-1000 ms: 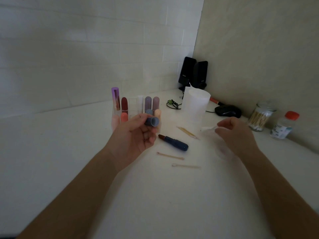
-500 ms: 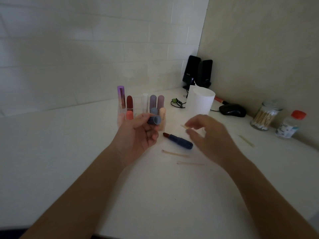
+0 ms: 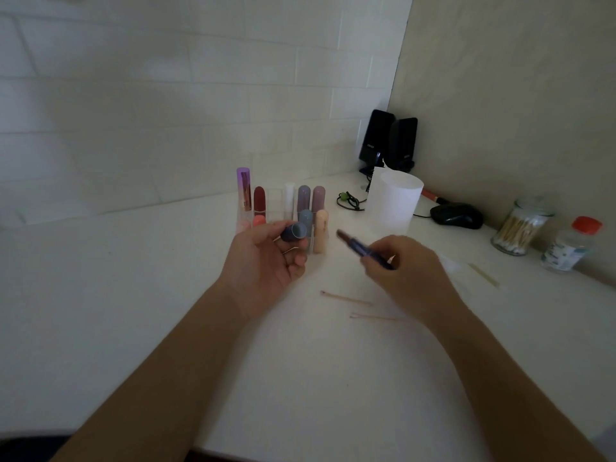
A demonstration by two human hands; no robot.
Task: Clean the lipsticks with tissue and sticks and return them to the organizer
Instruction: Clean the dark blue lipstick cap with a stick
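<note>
While the head camera looks down over both forearms, the left hand (image 3: 266, 261) sits just left of centre frame, palm up, fingers curled, thumb and fingertips pinching a dark blue cap (image 3: 293, 232) with its open mouth facing right. Over to the right hand (image 3: 410, 275), right of centre, fingers wrapped round the barrel of the open lipstick (image 3: 361, 246): a dark blue tube, a brownish-red bullet poking out, tilted so the tip points up-left toward the cap, and the two are near but apart. It is slightly blurred, so no finer detail on the bullet. Just behind the left hand stands the clear organizer (image 3: 275, 203) on the white table (image 3: 133, 295), with capped tubes upright in it: a tall purple tube (image 3: 243, 188), a dark red one (image 3: 259, 197), a white one (image 3: 289, 195), two mauve-grey ones behind, and coral, grey-blue and peach ones in front. Below the right hand two thin sticks (image 3: 346, 299) lie flat on the table, and one more lies off to the right. Up toward the corner there is a white tissue roll (image 3: 393, 205), a black mouse (image 3: 456, 215) beside it and black speakers (image 3: 388, 140) behind. Along the right edge, a glass jar of swabs (image 3: 518, 228) stands next to a small bottle (image 3: 571, 245) with a red cap.
</note>
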